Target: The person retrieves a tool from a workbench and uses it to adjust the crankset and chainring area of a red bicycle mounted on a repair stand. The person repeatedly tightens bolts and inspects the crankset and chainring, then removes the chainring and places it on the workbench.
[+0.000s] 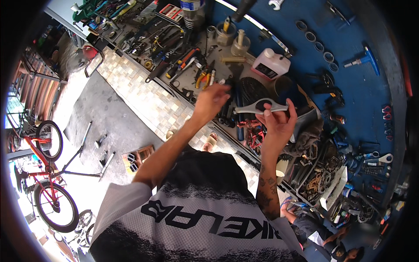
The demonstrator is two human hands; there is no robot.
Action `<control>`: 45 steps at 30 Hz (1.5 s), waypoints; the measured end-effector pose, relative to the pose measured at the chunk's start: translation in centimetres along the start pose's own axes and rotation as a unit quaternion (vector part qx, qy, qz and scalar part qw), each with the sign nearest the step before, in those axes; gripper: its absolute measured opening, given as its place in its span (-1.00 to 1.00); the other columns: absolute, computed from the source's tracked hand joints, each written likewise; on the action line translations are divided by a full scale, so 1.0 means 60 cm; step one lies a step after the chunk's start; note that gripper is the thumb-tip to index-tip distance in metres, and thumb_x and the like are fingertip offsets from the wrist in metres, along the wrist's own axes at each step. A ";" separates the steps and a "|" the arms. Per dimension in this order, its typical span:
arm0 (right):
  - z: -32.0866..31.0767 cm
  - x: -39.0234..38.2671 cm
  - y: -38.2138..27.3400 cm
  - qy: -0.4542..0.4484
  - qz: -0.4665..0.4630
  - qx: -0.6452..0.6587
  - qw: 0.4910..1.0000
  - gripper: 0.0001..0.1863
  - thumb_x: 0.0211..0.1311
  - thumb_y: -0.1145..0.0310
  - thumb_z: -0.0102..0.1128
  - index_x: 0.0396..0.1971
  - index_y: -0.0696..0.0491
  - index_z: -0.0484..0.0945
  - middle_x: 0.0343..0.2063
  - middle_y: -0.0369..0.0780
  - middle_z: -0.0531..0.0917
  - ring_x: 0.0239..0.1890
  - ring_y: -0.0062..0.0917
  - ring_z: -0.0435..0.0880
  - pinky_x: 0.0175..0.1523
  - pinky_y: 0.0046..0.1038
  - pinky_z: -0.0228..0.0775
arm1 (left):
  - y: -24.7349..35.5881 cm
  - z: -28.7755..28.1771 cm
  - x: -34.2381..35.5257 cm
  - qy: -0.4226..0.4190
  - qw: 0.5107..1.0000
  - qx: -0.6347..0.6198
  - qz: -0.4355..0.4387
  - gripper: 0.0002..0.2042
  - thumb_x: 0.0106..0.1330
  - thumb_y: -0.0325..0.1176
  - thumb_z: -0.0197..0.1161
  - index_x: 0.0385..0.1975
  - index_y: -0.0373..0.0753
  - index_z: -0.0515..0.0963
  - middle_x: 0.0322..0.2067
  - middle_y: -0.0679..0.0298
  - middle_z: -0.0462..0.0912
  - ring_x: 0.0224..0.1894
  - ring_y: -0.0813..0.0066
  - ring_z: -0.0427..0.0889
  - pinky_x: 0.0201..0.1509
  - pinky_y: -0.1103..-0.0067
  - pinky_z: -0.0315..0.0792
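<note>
My right hand (278,126) holds up a long silver-grey metal part (252,107) with tapering ends and a dark round middle; its exact kind I cannot make out. The thumb and fingers grip it near the middle, above the workbench. Over the bench's near edge, my left hand (211,104) is apart from that part, its fingers curled together. Whatever they pinch, if anything, is too small or blurred to name. Beside the left fingers lie yellow-handled pliers (201,80). A dark bicycle cassette (254,91) rests on the bench behind the grey part.
A white jug (271,64) of pink liquid and two clear tubs with brushes (240,45) stand at the back. Tools crowd the bench leftward. Blue wall panel (349,83) holds hanging tools. A red bicycle (49,179) stands left. Another person (325,238) is at lower right.
</note>
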State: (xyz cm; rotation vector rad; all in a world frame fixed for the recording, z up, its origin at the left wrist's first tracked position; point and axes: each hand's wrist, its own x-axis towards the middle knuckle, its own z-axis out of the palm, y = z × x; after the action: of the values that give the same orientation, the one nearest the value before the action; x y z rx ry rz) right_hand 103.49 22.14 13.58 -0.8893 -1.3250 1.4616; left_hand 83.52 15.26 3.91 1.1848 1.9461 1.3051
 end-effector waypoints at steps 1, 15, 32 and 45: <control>0.019 -0.002 0.002 -0.022 -0.003 0.024 0.999 -0.25 0.37 0.68 0.26 0.43 0.08 0.06 -0.08 -0.05 0.69 0.05 -0.36 0.75 0.10 -0.28 0.73 | -0.002 -0.029 -0.024 0.001 0.991 -0.053 -0.126 -0.72 0.43 -0.31 0.34 0.06 -0.24 0.65 -0.33 0.17 0.72 -0.31 0.45 0.72 -0.20 0.48 0.55; 0.426 -0.095 0.092 -0.404 -0.413 -0.108 0.809 -0.70 0.32 0.71 0.21 0.01 0.15 0.49 -0.04 -0.02 0.79 0.10 -0.11 0.78 0.26 -0.10 0.55 | -0.024 -0.403 -0.244 0.083 0.775 -0.618 -0.100 -0.57 0.59 -0.23 0.18 0.27 -0.42 0.47 0.07 0.07 0.69 0.04 0.34 0.73 0.04 0.36 0.74; 0.790 -0.233 0.179 -0.471 0.063 -0.152 0.867 -0.71 0.59 0.29 0.15 -0.20 0.23 0.68 -0.25 -0.19 0.76 -0.19 -0.54 0.76 0.01 -0.46 0.58 | -0.174 -0.730 -0.399 0.340 0.772 -0.525 -0.108 -0.65 0.55 -0.36 0.18 0.21 -0.44 0.54 -0.07 0.07 0.76 -0.03 0.34 0.76 -0.03 0.46 0.72; 1.133 -0.183 0.327 -0.610 -0.084 -0.210 0.760 -0.42 0.20 0.32 0.54 0.21 0.06 0.53 -0.08 -0.11 0.73 -0.04 -0.27 0.76 0.04 -0.33 0.61 | -0.341 -0.957 -0.297 0.377 0.824 -0.376 -0.195 -0.61 0.47 -0.49 0.23 0.26 -0.45 0.50 -0.03 0.17 0.72 0.04 0.45 0.71 0.13 0.46 0.65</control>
State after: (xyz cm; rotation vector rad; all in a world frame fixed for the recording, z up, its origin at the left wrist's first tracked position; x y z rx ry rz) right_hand 39.52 -8.48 3.74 0.1096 -2.6769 1.6369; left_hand 39.39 -30.23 7.73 -0.1599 1.6522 2.1840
